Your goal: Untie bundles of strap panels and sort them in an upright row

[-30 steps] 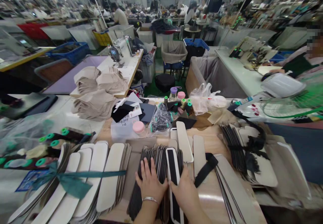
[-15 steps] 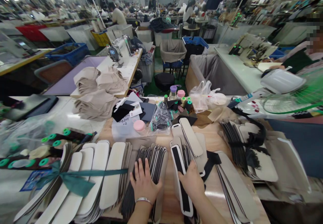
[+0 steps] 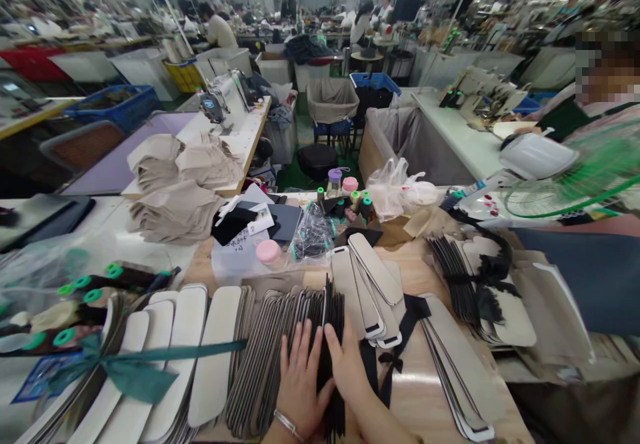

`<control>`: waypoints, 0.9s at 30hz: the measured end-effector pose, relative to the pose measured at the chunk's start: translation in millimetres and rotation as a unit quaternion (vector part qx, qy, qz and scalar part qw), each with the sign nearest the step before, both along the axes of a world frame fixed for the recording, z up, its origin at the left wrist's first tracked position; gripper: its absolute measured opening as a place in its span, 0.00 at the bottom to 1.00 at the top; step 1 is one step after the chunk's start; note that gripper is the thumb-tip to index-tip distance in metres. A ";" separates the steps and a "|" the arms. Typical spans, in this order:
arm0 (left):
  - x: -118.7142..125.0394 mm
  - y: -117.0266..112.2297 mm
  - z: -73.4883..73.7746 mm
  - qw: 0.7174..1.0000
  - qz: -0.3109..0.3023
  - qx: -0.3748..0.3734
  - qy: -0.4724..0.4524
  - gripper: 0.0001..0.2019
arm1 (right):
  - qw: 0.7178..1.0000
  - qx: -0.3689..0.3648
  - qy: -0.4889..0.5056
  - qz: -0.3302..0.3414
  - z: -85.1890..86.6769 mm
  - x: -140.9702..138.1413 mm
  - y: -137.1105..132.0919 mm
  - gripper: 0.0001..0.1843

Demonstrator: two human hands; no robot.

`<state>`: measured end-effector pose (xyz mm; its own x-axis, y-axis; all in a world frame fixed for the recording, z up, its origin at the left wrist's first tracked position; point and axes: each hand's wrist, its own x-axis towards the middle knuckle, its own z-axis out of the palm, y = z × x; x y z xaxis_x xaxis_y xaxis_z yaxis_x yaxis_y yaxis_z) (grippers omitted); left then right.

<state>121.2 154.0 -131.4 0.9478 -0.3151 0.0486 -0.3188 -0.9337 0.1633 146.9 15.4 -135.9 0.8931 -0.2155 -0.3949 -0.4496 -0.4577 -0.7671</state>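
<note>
Fingers (image 3: 301, 354) of the left hand (image 3: 300, 387) and right hand (image 3: 347, 367) squeeze black fabric strips (image 3: 333, 324).

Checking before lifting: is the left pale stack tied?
Tied: a green ribbon crosses the stack and forms a bow at left.

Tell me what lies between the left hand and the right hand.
The head view shows a bunch of narrow black fabric strips standing on edge between the left hand and the right hand, with both hands touching it.
</note>
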 end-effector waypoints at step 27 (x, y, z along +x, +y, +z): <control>3.9 -56.9 -13.4 0.994 -0.105 0.035 -0.003 0.33 | 0.983 -0.178 -0.010 0.040 0.1 98.2 -119.7 0.18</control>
<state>125.1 97.1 -144.8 0.8602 -0.5093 0.0258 -0.5092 -0.8551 0.0977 245.2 -104.3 -135.8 0.9198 -0.2655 -0.2888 -0.3873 -0.7318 -0.5608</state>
